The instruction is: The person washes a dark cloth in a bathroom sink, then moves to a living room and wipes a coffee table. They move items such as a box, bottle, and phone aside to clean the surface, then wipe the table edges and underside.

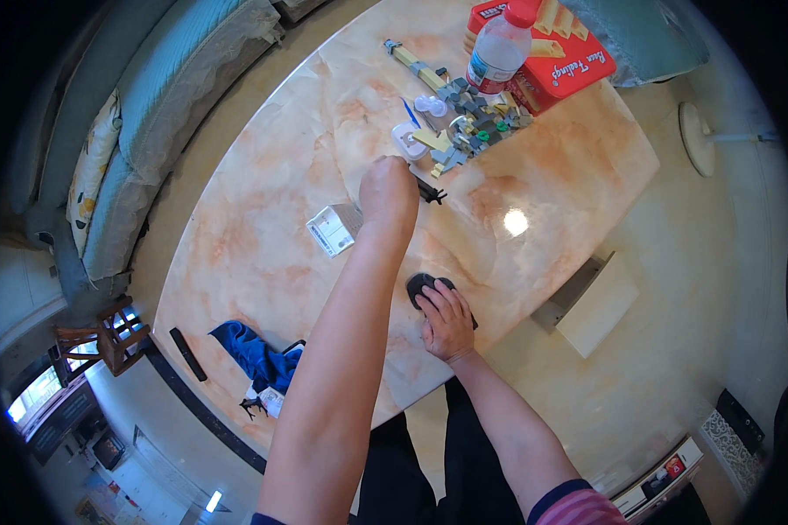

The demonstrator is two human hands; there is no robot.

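Note:
My left hand (389, 197) is curled into a fist over the middle of the marble-patterned table. A slim black object with a pronged end (431, 191) sticks out from its right side; the fingers around it are mostly hidden. Left of that wrist stands a small white box (334, 230) bearing print, partly covered by the hand. Nearer to me, my right hand (450, 328) grips a black rounded object (419, 286) at the table's near side, its fingers over the top. Beyond the left hand lies a pile of grey and tan building bricks (479, 121).
Behind the pile stand a plastic bottle (499, 56) with a red cap and a red biscuit tin (565, 65). Beside the bricks lies a small white container (410, 140). A blue cloth (262, 357) and a black bar (188, 354) are at left. An open drawer (597, 305) juts out at right.

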